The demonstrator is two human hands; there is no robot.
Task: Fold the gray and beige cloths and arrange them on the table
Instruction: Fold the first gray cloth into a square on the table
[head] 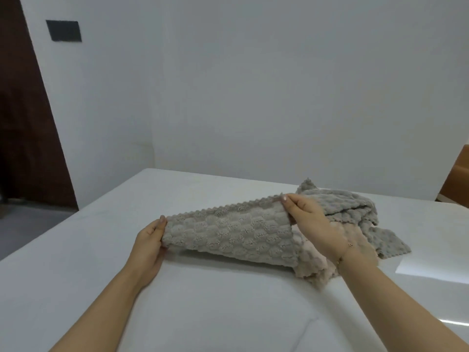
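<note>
A beige textured cloth (pixel 228 232) with a scalloped edge is stretched between my hands just above the white table (pixel 203 313). My left hand (pixel 149 247) pinches its left corner. My right hand (pixel 312 222) pinches the top edge at the right, and the cloth's right end hangs bunched under that wrist. Behind and to the right of my right hand, a gray cloth (pixel 355 207) lies crumpled on the table, one corner spread flat toward the right.
The table's far edge (pixel 203 174) runs in front of a plain white wall. A dark wooden door (pixel 22 123) stands at the left. An orange-brown chair back (pixel 456 179) shows at the right edge.
</note>
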